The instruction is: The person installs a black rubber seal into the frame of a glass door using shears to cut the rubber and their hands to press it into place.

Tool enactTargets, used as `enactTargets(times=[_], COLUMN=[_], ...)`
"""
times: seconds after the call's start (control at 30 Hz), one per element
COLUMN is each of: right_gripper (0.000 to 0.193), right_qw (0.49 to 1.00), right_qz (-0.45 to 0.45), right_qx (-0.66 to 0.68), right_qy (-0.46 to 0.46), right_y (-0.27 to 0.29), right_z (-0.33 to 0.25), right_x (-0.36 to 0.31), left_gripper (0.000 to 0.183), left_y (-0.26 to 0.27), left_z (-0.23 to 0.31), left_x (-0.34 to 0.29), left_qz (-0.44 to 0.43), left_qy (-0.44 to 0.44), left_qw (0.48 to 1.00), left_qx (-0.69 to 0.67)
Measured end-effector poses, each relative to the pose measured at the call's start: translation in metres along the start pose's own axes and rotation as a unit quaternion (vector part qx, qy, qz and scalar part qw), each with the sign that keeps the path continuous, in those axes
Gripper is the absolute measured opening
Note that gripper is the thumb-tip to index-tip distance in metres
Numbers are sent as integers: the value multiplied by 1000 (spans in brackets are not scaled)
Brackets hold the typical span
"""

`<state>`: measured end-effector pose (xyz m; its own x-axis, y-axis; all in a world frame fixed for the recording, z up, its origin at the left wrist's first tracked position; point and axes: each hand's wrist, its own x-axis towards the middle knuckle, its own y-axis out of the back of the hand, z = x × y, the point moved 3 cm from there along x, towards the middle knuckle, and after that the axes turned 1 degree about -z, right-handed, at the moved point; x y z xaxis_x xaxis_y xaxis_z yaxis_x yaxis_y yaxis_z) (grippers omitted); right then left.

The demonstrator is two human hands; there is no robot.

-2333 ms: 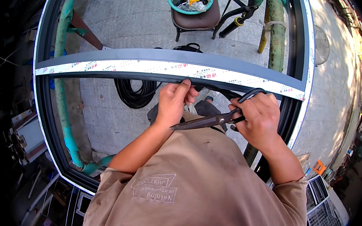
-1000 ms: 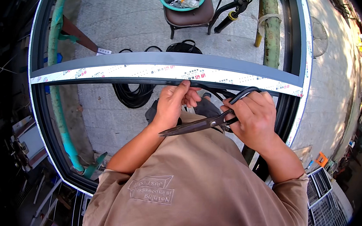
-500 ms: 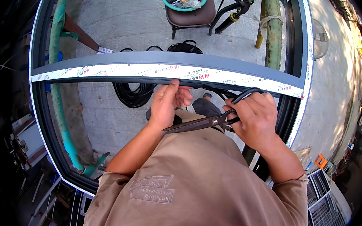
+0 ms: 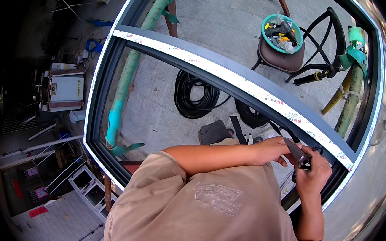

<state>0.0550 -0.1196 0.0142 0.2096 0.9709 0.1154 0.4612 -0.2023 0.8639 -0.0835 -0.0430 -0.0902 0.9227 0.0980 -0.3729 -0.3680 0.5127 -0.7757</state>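
Note:
Near the right end of the crossbar of a large dark grey window frame (image 4: 253, 76), my two hands are close together. My right hand (image 4: 316, 170) is closed round the handles of dark metal scissors (image 4: 295, 152), whose blades point up and left over my left fingers. My left hand (image 4: 271, 151) reaches across from the left, its fingers closed at a thin black rubber strip (image 4: 278, 130) beside the crossbar. The blades partly hide those fingertips. White printed protective film (image 4: 225, 68) covers the crossbar's face.
Coils of black strip (image 4: 196, 94) lie on the concrete floor below the frame. Green-wrapped poles (image 4: 124, 96) stand under its sides. Beyond the crossbar, a turquoise basin (image 4: 282, 33) of tools sits on a brown chair (image 4: 282, 60). Stored panels (image 4: 66, 90) are at the left.
My view and body have turned, so the frame appears tilted. My left hand has shifted right along the crossbar to meet my right hand. The scissors now point upward instead of left.

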Motion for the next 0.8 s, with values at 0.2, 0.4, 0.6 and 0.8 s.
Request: enactTargets(times=[0.2,0.4,0.6,0.8], right_gripper=[21,18,18,25], right_qw=[962,904,906,889], right_qz=[-15,-13,-39,0], right_qx=[188,335,323,359], right_qy=[-200,-265,-273,-285], right_y=[-3,0,1,13], right_z=[0,4,-3,-20], right_x=[-8,-13,-9,-38], left_gripper=[61,54,20,24], left_y=[-14,-5,-5,-17], left_z=[3,14,21,33], left_x=[1,-8,-15,-26], left_qz=[-30,-55,-51,-55], left_qy=[-41,-122,-235,-43], left_qw=[995,914,825,953], left_qx=[80,384,511,294])
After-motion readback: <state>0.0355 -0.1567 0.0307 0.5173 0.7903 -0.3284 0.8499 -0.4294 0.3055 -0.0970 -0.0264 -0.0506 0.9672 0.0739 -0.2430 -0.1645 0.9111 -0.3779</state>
